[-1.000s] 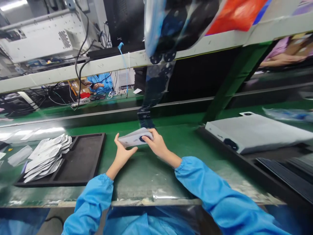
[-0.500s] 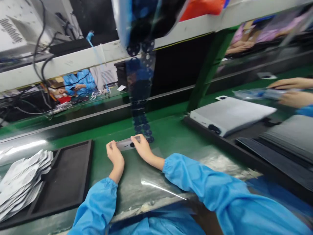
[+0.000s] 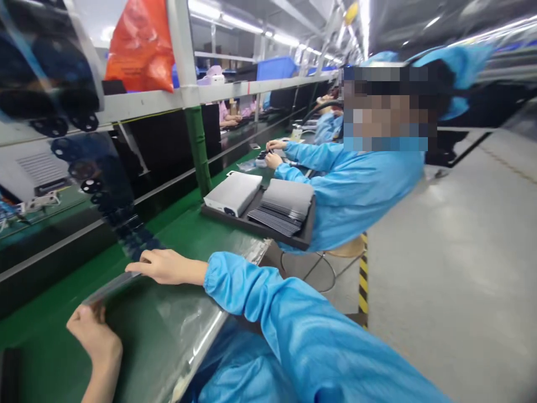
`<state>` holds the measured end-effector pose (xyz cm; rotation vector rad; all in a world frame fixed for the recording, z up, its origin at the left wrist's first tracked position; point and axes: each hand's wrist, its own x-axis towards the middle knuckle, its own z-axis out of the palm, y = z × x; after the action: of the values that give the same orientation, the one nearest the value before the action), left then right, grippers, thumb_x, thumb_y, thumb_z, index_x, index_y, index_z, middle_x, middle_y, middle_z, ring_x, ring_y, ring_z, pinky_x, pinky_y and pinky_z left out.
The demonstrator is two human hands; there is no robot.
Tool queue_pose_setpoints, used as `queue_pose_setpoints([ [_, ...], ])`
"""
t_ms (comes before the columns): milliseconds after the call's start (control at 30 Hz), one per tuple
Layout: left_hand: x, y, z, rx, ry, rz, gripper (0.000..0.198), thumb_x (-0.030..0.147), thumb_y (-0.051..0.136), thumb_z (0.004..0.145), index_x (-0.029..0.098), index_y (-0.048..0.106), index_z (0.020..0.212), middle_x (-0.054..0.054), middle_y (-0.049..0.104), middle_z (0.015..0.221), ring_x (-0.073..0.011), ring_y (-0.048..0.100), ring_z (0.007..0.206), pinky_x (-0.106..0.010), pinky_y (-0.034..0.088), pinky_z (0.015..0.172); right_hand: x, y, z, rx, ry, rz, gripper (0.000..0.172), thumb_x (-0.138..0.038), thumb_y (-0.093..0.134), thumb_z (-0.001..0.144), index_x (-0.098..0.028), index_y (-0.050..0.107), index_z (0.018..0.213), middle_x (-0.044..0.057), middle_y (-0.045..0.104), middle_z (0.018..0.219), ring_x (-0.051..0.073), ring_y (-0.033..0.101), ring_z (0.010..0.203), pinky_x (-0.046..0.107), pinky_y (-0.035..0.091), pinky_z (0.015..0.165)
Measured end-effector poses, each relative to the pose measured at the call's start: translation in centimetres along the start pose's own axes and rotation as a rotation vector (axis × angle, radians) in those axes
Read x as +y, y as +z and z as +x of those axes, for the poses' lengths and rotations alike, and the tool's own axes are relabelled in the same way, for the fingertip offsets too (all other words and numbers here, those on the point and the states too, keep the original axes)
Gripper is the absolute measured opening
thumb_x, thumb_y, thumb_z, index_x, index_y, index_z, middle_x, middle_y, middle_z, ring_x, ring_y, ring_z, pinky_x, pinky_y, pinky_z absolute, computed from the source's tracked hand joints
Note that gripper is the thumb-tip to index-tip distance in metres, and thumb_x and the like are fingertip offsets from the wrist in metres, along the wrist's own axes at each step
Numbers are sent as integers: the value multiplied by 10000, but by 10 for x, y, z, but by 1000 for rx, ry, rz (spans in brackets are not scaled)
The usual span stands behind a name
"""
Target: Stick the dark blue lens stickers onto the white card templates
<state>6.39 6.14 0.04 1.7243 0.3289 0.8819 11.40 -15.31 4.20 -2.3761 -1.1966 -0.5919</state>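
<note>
A thin grey flat piece (image 3: 111, 286) lies edge-on over the green belt (image 3: 176, 235), held between both hands. My left hand (image 3: 94, 338) is curled at its near end, at the lower left. My right hand (image 3: 165, 266) pinches its far end, fingers together, blue sleeve trailing to the right. A clear plastic sheet (image 3: 168, 330) covers the bench edge under my arms.
A black tray (image 3: 289, 239) holding a white box (image 3: 235, 193) and stacked grey sheets (image 3: 285, 204) sits further along the belt. A co-worker in a blue smock (image 3: 356, 190) sits beside it. A strip of black discs (image 3: 90, 168) hangs at left; an orange bag (image 3: 140, 45) hangs above.
The view has swung sharply to the right, bringing the co-worker and aisle into sight. Both hands still hold the flat piece, which has dropped to the lower left of view.
</note>
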Motion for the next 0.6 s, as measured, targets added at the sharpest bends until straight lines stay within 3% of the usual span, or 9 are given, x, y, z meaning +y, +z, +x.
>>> queue_pose_setpoints([
  [67, 13, 0, -9, -30, 73, -38, 468, 510, 544, 811, 197, 485, 1154, -79, 607, 1141, -295, 596, 1171, -525, 452, 1045, -5, -26, -18, 160, 89, -36, 369, -233, 425, 1062, -243, 474, 1427, 71, 575, 1173, 216, 613, 999, 319, 529, 864],
  [133, 29, -1, -21, -83, 250, 24, 629, 487, 698, 703, 191, 495, 1219, -140, 553, 1318, -357, 504, 1327, -556, 382, 1133, -6, -56, -49, 291, 251, -10, 348, -304, 490, 1054, -231, 476, 1394, 65, 588, 1189, 198, 615, 1057, 289, 518, 934],
  [233, 50, -2, -43, -276, 712, 210, 427, 443, 713, 746, 194, 612, 1077, -167, 616, 1239, -421, 474, 1357, -634, 359, 1135, 1, -96, -118, 350, 517, -73, 373, -244, 586, 999, -239, 480, 1357, 54, 609, 1181, 189, 638, 1040, 287, 526, 945],
  [333, 70, 14, -69, -488, 1103, 201, 192, 298, 701, 794, 250, 662, 976, -110, 697, 1113, -378, 560, 1286, -609, 437, 1077, 16, -118, -187, 366, 677, -156, 388, -177, 572, 972, -224, 493, 1349, 90, 614, 1159, 237, 654, 1011, 361, 558, 892],
  [400, 86, 42, -87, -652, 1231, 149, 151, 224, 680, 810, 289, 686, 947, -52, 729, 1068, -322, 633, 1196, -595, 395, 1123, 26, -125, -222, 351, 747, -203, 394, -165, 558, 965, -223, 500, 1350, 101, 612, 1155, 254, 662, 988, 382, 573, 852],
  [433, 96, 63, -95, -758, 1220, 152, 129, 216, 646, 837, 295, 694, 927, -30, 739, 1030, -298, 664, 1140, -610, 329, 1167, 30, -127, -235, 340, 769, -223, 394, -164, 552, 964, -225, 504, 1350, 102, 611, 1157, 257, 665, 982, 383, 579, 837],
  [500, 117, 115, -110, -974, 999, 139, 169, 226, 545, 896, 259, 707, 931, -56, 736, 1011, -295, 652, 1160, -611, 269, 1198, 37, -130, -251, 333, 797, -258, 379, -168, 534, 972, -226, 509, 1346, 105, 605, 1170, 261, 666, 992, 384, 585, 833],
  [600, 139, 205, -130, -1029, 903, 101, 259, 236, 433, 971, 218, 685, 1029, -80, 712, 1075, -223, 681, 1033, -437, 513, 1018, 44, -133, -259, 370, 840, -316, 341, -189, 491, 998, -217, 508, 1337, 119, 599, 1174, 273, 662, 1027, 400, 584, 858],
])
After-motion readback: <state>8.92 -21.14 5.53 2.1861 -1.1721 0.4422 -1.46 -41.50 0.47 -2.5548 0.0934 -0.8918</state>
